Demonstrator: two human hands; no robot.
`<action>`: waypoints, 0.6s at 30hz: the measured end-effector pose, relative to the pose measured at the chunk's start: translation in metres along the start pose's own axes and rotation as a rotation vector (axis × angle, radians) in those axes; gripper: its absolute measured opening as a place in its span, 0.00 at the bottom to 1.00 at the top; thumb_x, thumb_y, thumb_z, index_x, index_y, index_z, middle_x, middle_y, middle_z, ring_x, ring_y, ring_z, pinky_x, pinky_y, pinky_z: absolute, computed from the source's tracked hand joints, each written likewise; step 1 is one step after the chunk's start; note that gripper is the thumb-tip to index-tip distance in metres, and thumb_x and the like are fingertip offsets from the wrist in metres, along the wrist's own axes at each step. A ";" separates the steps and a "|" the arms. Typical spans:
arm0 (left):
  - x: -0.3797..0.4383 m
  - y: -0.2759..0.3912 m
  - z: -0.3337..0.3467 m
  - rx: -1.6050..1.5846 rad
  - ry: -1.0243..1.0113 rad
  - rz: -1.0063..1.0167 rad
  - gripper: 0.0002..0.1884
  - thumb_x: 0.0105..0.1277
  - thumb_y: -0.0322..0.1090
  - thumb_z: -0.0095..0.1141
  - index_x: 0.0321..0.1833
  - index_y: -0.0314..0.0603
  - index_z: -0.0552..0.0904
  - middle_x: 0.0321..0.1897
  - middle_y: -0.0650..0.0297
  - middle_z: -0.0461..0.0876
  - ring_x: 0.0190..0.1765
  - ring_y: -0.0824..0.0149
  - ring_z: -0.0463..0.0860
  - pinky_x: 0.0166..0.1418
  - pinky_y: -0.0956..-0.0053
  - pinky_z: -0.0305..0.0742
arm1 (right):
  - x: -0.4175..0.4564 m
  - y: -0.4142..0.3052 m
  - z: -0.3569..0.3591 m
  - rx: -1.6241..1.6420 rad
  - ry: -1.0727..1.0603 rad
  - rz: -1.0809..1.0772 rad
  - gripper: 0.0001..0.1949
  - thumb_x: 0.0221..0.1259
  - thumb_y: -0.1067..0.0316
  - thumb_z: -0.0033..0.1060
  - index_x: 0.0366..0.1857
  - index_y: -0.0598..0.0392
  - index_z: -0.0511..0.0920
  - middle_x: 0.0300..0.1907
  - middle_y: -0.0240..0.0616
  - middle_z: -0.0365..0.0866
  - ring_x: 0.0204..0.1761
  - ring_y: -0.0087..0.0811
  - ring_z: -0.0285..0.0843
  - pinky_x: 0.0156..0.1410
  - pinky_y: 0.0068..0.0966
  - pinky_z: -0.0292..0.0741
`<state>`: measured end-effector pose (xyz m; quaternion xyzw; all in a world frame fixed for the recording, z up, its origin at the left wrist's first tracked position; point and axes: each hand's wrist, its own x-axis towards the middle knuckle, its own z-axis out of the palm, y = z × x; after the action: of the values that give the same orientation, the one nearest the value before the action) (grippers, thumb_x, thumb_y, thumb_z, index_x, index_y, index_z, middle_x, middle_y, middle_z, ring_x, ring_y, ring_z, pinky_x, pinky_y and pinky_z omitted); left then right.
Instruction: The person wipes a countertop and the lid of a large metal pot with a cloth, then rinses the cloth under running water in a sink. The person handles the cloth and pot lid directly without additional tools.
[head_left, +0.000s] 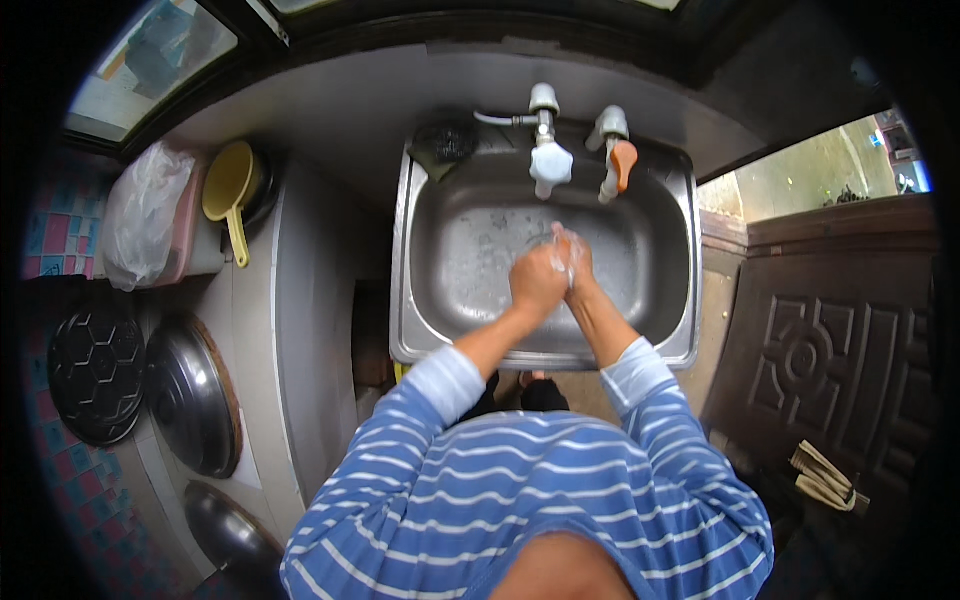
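Note:
My left hand (536, 274) and my right hand (583, 255) are pressed together above the basin of a stainless steel sink (480, 240). White lather (564, 261) coats the fingers where they meet. Whether anything lies between the palms is hidden. Beyond my hands, two taps stand over the far rim: one with a pale blue-white handle (551, 163), the other with an orange lever (622, 165). No stream of water shows under either spout. Drops wet the basin's floor. A dark mesh scourer (450, 141) rests on the sink's back left corner.
Left of the sink, a tiled counter (259, 330) holds a yellow dipper (229, 184), a tub under a clear plastic bag (146, 217) and metal lids (191, 397). At right are a carved dark wooden door (810, 352) and a folded cloth (821, 480) hanging there.

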<state>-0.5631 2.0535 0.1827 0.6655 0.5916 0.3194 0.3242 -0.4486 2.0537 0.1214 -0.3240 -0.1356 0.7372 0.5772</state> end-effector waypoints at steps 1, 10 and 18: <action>0.010 0.004 -0.003 -0.037 0.011 -0.002 0.22 0.72 0.47 0.44 0.28 0.37 0.81 0.29 0.45 0.82 0.35 0.42 0.82 0.38 0.51 0.75 | -0.003 -0.001 0.018 -0.086 0.057 -0.008 0.09 0.69 0.60 0.57 0.31 0.50 0.78 0.28 0.25 0.76 0.28 0.18 0.73 0.31 0.19 0.69; 0.017 0.024 -0.080 -1.365 -0.581 -0.849 0.16 0.73 0.48 0.49 0.45 0.41 0.80 0.34 0.62 0.83 0.34 0.66 0.82 0.37 0.72 0.75 | -0.004 -0.060 0.063 -1.052 -0.256 -0.484 0.08 0.61 0.67 0.60 0.36 0.61 0.79 0.43 0.37 0.80 0.43 0.29 0.75 0.50 0.28 0.72; 0.035 -0.021 -0.039 -0.122 0.186 0.255 0.05 0.63 0.30 0.55 0.38 0.41 0.83 0.49 0.55 0.78 0.44 0.53 0.81 0.45 0.63 0.77 | -0.003 -0.044 0.047 -0.168 -0.237 0.312 0.16 0.72 0.47 0.45 0.44 0.47 0.77 0.41 0.32 0.78 0.46 0.32 0.77 0.46 0.28 0.75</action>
<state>-0.6034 2.0921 0.1901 0.6818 0.5092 0.4537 0.2647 -0.4443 2.0718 0.1833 -0.2989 -0.2118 0.8367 0.4072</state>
